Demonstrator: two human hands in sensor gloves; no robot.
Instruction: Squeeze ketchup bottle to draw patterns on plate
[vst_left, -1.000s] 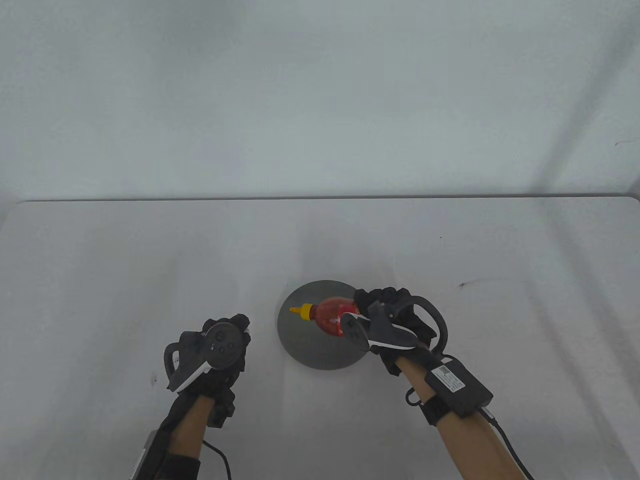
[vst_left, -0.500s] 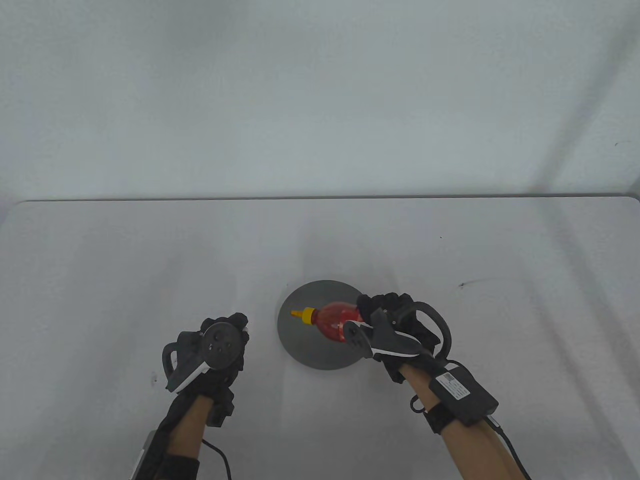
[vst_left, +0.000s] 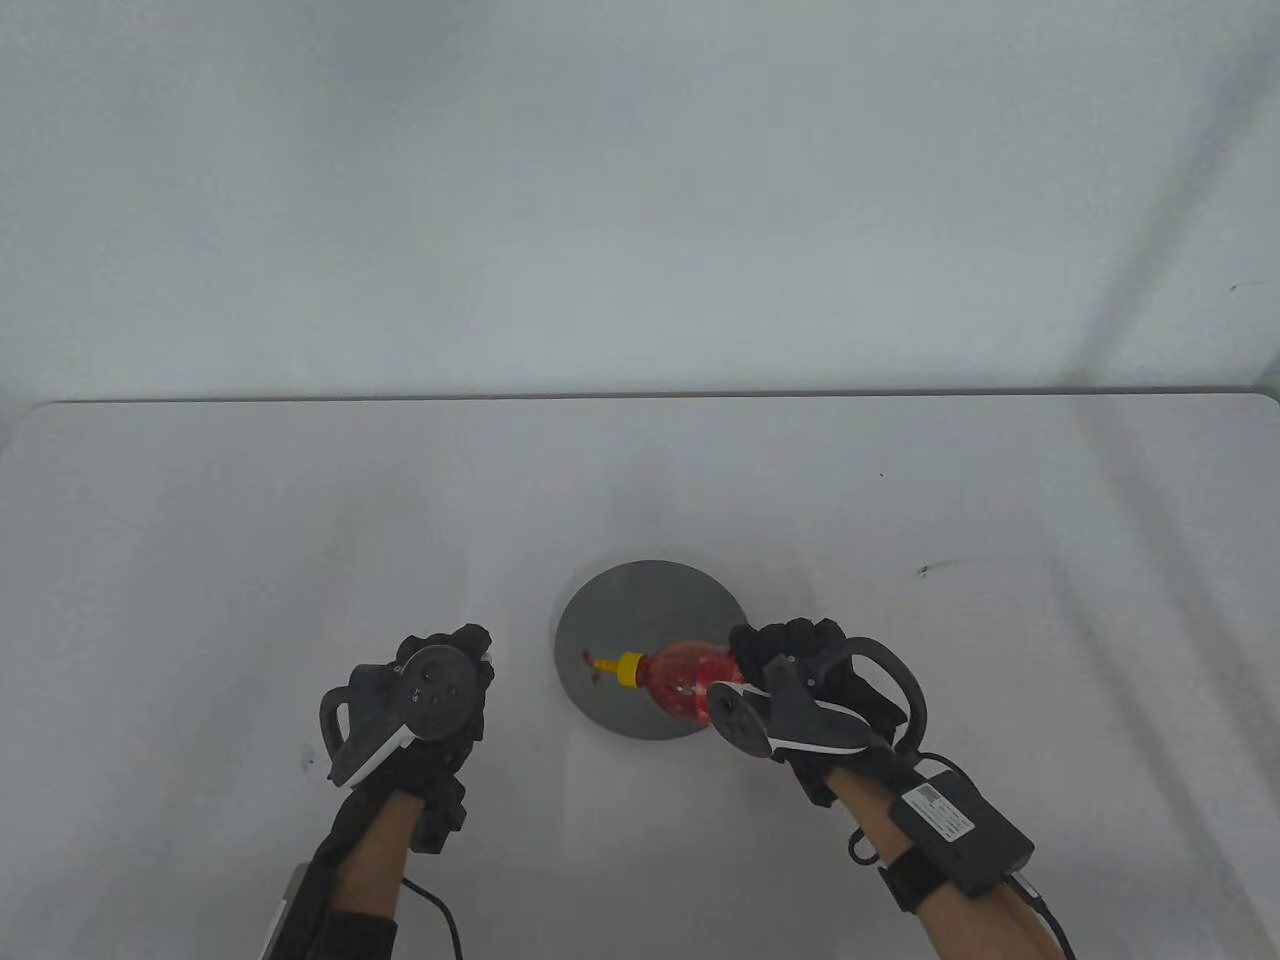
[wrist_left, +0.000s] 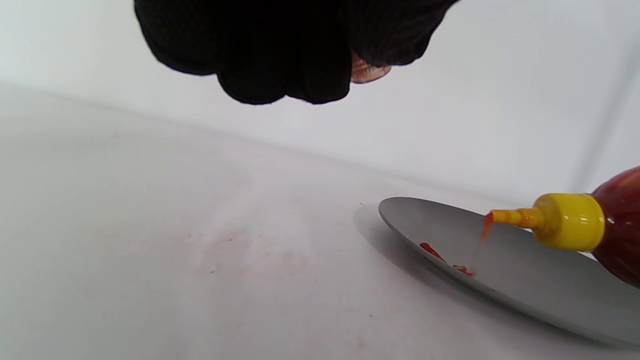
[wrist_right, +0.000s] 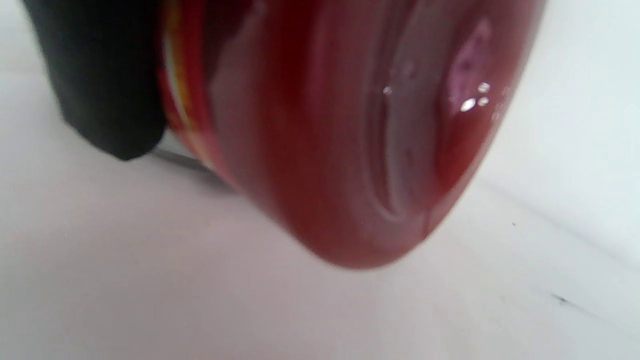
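A round grey plate (vst_left: 650, 605) lies on the white table. My right hand (vst_left: 790, 660) grips a red ketchup bottle (vst_left: 690, 675) with a yellow cap, held nearly level over the plate's near half, nozzle (vst_left: 603, 664) pointing left. Ketchup runs from the nozzle (wrist_left: 510, 218) in the left wrist view, and small red marks (wrist_left: 445, 257) lie on the plate (wrist_left: 525, 270) near its left edge. The bottle's base (wrist_right: 350, 130) fills the right wrist view. My left hand (vst_left: 445, 665) hovers left of the plate, fingers (wrist_left: 280, 50) curled, holding nothing.
The white table (vst_left: 250, 530) stretches wide around the plate, with its far edge against a pale wall. A small dark mark (vst_left: 925, 570) lies on the table to the right of the plate.
My right hand has drawn the bottle toward me and slightly right, the nozzle dropping to the plate's near left part. Red ketchup marks have appeared on the plate. My left hand has barely moved.
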